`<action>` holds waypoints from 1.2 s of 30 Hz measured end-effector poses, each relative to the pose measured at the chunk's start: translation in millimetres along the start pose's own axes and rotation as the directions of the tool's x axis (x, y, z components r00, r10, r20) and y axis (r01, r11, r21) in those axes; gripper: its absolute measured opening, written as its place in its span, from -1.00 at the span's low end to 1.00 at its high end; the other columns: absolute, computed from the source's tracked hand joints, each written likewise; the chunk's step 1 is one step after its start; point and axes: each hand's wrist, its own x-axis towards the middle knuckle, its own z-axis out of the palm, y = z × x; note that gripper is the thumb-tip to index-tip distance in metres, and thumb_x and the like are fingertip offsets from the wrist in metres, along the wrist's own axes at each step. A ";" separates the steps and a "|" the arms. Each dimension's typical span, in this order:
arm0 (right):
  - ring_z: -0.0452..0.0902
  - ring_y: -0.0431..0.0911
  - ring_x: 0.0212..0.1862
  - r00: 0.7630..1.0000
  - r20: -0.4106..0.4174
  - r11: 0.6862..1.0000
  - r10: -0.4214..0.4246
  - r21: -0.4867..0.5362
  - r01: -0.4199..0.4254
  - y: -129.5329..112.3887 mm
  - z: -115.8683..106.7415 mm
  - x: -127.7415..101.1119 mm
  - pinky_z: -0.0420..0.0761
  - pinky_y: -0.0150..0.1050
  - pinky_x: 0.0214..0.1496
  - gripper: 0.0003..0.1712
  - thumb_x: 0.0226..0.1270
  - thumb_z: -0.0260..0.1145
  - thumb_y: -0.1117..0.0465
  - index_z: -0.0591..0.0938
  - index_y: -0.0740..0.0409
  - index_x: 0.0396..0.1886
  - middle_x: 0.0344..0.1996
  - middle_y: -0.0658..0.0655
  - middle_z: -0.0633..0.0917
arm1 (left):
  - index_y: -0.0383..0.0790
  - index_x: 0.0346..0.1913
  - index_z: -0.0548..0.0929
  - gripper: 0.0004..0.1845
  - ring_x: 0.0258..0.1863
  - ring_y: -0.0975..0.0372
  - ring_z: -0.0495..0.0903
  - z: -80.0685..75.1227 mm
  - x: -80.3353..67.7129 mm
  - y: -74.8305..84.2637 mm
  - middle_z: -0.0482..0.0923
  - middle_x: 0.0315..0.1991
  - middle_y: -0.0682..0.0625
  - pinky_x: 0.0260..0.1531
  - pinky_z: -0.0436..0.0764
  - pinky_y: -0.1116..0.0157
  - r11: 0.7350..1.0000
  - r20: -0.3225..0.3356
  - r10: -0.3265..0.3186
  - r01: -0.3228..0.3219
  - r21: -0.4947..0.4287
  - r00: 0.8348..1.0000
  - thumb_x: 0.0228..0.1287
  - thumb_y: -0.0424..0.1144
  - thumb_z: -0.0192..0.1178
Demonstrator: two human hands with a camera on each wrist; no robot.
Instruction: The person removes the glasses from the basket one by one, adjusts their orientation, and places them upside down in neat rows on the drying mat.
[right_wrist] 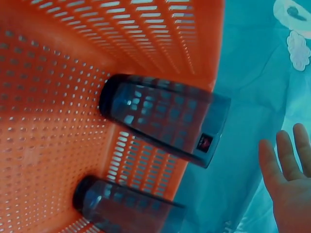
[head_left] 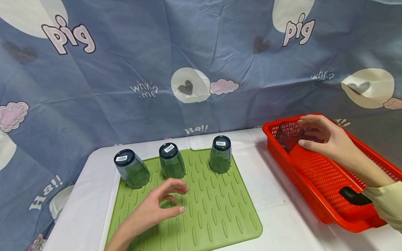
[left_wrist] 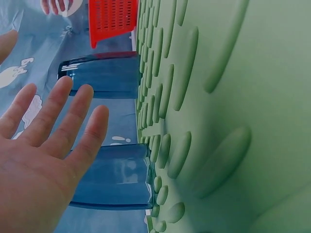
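- left hand (head_left: pixel 163 200) is hovering over the green mat (head_left: pixel 213 212); fingers are curving loosely, thumb set apart, grasping nothing
- right hand (head_left: pixel 326 137) is hovering over the far end of the red basket (head_left: pixel 298 179), near the basket glass (head_left: pixel 287 136); fingers are extending, released, showing well apart from the glasses in the right wrist view
- basket glass is standing mouth up in the far corner; second basket glass (right_wrist: pixel 129 204) is standing next to it, also mouth up
- dark object (head_left: pixel 353 196) is lying at the basket's near end; sleeve (head_left: pixel 384 205) is partly hiding it, cannot tell what it is
- left glass (head_left: pixel 133 170), middle glass (head_left: pixel 172 164) and right glass (head_left: pixel 221 157) are standing upside down along the mat's far side; labels are showing on their bases
- mat is lying flat, raised oblong ridges covering it; white cloth (head_left: pixel 270 198) is spreading underneath, slightly wrinkled
- basket is resting right of the mat, apart from it
- blue-grey curtain (head_left: pixel 125 42) is hanging behind, creased; hearts, pink clouds, "pig" and "Ha!!" are showing on it
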 end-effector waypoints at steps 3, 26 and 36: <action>0.53 -0.26 0.08 1.000 -0.003 1.000 0.016 -0.012 -0.016 5.4 -0.1 3.1 0.47 -0.58 0.06 -0.25 0.14 0.45 0.47 0.41 0.12 0.33 0.14 0.10 0.53 | 0.02 0.22 0.48 -0.49 0.14 -0.03 0.50 -0.6 -0.5 0.0 0.52 0.13 -0.15 0.06 0.56 0.09 1.000 0.000 0.001 -0.001 -0.001 1.000 0.24 -0.35 0.34; 0.44 -0.38 0.05 0.978 0.043 0.978 0.203 -0.062 -0.200 38.2 -4.4 18.8 0.45 -0.66 -0.07 -0.22 0.25 0.42 0.32 0.26 0.16 0.41 0.21 0.00 0.39 | 0.07 0.19 0.49 -0.52 0.14 0.06 0.50 -2.0 -0.3 1.8 0.54 0.11 -0.03 0.10 0.54 0.06 0.999 0.017 -0.029 0.028 0.036 0.999 0.24 -0.28 0.36; 0.40 -0.31 0.11 0.968 0.066 0.970 0.243 -0.015 -0.243 58.3 -8.9 20.8 0.47 -0.62 -0.10 -0.23 0.31 0.36 0.31 0.20 0.11 0.43 0.23 0.10 0.40 | 0.06 0.19 0.49 -0.52 0.14 0.08 0.51 -2.2 -0.5 1.8 0.54 0.12 -0.10 0.10 0.55 0.08 1.000 0.021 -0.023 0.023 0.022 1.000 0.25 -0.29 0.35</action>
